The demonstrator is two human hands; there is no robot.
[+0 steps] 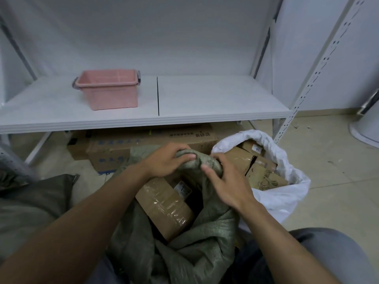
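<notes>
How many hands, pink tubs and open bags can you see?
Hands: 2, the left hand and the right hand
Pink tubs: 1, the pink tub
Open bags: 2, the green bag and the white bag
Total: 5

The long carton [143, 143] is printed 易碎品; other labels [182, 188] are too blurred.
</notes>
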